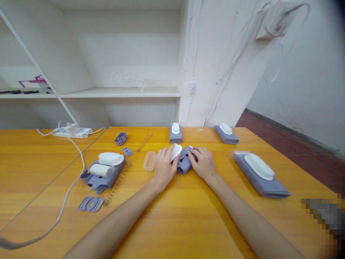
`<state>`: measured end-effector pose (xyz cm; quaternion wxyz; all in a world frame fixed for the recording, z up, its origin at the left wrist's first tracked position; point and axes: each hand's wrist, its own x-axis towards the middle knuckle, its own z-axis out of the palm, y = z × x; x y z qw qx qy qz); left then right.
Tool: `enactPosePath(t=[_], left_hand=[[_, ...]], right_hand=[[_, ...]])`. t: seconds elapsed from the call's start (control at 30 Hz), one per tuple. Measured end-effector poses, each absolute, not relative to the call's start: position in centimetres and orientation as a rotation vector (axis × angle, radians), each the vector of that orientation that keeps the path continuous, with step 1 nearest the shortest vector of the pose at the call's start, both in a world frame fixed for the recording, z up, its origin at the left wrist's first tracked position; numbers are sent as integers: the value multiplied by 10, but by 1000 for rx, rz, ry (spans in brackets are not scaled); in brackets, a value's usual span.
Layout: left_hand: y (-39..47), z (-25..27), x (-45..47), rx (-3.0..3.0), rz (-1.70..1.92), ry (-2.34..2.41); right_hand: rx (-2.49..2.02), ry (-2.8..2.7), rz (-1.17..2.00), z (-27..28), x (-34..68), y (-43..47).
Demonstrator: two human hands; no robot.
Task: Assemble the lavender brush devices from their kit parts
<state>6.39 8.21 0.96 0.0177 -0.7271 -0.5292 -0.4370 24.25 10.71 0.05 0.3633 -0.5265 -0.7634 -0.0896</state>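
Observation:
My left hand (165, 166) is closed around a white oval piece with ribbed slots (176, 152). Beside it, a purple-grey plastic housing (184, 164) with dark cut-outs lies on the table. My right hand (205, 162) grips that housing from its right side, thumb and fingers bent over its far end. Just left of my left hand is a small translucent peach-coloured tray (149, 161). Behind the hands stands another purple-grey housing (176, 137) with a white ribbed piece on top.
Two more white-topped housings (226, 134) (261, 176) lie to the right. At left are a housing with white parts (104, 172), springs (145, 141) (118, 183), flat slotted plates (91, 204) (127, 151) and a small purple-grey cup (121, 138). A cable (70, 187) runs from a power strip (72, 131).

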Motion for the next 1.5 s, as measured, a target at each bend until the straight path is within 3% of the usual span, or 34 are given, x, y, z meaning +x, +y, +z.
enactPosePath(t=[0.33, 0.53, 0.67, 0.87, 1.5], left_hand=[[83, 8, 66, -2428, -1500, -1434], [86, 6, 62, -2597, -1569, -1289], [88, 4, 62, -2488, -1521, -1402], [92, -2, 60, -2271, -1362, -1688], [93, -3, 57, -2292, -1307, -1594]], right_hand=[[-1323, -2039, -304, 5, 238, 96], [-1089, -2070, -85, 4, 241, 99], [-989, -2114, 84, 3, 241, 102], [-1088, -2004, 82, 0, 243, 105], [-1104, -1985, 341, 5, 239, 103]])
